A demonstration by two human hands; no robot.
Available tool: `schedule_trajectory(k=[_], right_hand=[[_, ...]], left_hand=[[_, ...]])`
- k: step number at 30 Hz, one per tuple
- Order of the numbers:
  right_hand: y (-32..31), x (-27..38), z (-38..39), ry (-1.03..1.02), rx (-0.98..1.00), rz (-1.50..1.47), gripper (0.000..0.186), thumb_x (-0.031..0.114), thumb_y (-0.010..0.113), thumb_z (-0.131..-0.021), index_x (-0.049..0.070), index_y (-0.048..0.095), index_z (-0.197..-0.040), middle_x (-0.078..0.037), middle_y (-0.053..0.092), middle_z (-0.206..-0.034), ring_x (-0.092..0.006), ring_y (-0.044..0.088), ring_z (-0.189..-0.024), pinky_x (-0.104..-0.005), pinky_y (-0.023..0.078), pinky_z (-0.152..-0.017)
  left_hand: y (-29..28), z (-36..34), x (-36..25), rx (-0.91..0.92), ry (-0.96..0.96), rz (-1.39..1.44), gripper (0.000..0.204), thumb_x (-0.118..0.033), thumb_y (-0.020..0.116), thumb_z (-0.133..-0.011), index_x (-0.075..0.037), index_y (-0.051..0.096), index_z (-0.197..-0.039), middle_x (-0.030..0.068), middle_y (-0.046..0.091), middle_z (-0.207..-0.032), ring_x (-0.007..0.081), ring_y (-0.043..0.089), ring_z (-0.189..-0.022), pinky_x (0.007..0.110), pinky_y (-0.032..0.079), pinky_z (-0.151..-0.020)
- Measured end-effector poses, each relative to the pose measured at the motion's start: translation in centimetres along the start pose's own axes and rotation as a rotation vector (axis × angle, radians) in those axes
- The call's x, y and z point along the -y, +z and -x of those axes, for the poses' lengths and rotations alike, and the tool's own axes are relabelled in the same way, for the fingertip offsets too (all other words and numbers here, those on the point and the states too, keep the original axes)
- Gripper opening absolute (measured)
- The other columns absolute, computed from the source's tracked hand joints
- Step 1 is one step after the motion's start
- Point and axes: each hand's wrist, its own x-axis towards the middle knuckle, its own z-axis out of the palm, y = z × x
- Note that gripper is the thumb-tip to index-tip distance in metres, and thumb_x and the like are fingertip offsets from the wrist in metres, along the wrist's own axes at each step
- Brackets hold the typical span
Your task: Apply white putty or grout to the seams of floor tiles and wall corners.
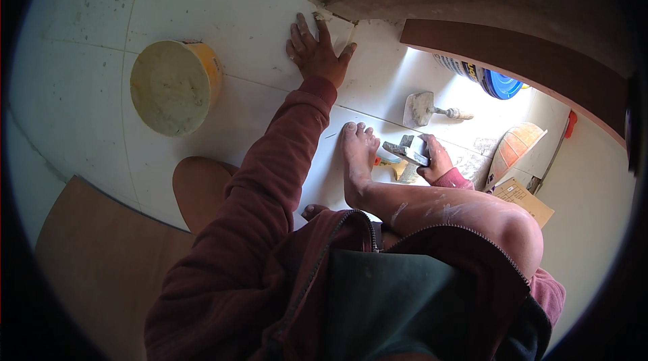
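Observation:
I have my left hand [318, 50] down on the white tiled floor [88, 67] at the foot of a wooden edge, fingers spread, a fingertip at some putty in the corner. My right hand [435, 157] grips a putty-smeared grey block or tool [406, 150] beside my bare right foot [358, 151]. Just beyond it a trowel with a wooden handle [422, 110] lies on the tiles. A yellow bucket [210, 84] with pale grey contents stands to the left.
A brown wooden board [513, 43] overhangs a can with a blue lid [498, 81]. A curved orange piece [513, 150] and cardboard [525, 202] sit at the right, near a small red object [571, 124]. A brown panel [101, 253] lies at lower left.

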Motion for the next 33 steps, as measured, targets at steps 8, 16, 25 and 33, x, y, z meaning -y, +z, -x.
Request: schedule_trajectory(k=[8,16,25,33], right_hand=[[-0.3,1.3,-0.3,0.033,0.043,-0.045,0.065,0.004,0.068,-0.053,0.004,0.043,-0.114,-0.020,0.055,-0.095,-0.0357,0.054,-0.089,-0.0413,0.045,-0.079],[-1.4,2.5,-0.7,0.035,0.064,-0.114,0.062,0.003,0.067,-0.053,0.003,0.043,-0.110,-0.021,0.055,-0.092,-0.0387,0.053,-0.088,-0.0421,0.044,-0.078],[2.0,-3.3,-0.4,0.065,0.001,-0.296,0.062,0.002,0.067,-0.054,0.003,0.043,-0.110,-0.021,0.054,-0.092,-0.0388,0.053,-0.089,-0.0422,0.044,-0.079],[-1.0,1.7,-0.3,0.044,0.051,-0.039,0.062,0.002,0.067,-0.054,0.003,0.043,-0.111,-0.021,0.055,-0.092,-0.0387,0.053,-0.088,-0.0423,0.044,-0.078]], left_hand=[[1.0,-0.6,-3.3,0.073,-0.098,0.026,0.090,-0.056,0.055,-0.075,0.000,0.021,-0.137,0.0222,0.002,-0.145,0.0375,-0.001,-0.134,0.056,0.002,-0.104],[-2.3,-0.3,-5.1,0.302,-0.021,-0.499,0.086,-0.054,0.051,-0.077,0.008,0.028,-0.132,0.0259,0.009,-0.143,0.0393,-0.002,-0.133,0.057,-0.001,-0.104],[-0.6,-1.4,-1.1,0.087,-0.177,0.020,0.093,-0.061,0.052,-0.075,-0.006,0.014,-0.140,0.0235,-0.004,-0.144,0.0390,-0.005,-0.133,0.058,-0.003,-0.103],[0.2,-1.2,-0.4,0.065,-0.098,0.070,0.089,-0.060,0.052,-0.075,-0.010,0.017,-0.140,0.0199,-0.002,-0.146,0.0378,-0.003,-0.134,0.058,-0.001,-0.103]])
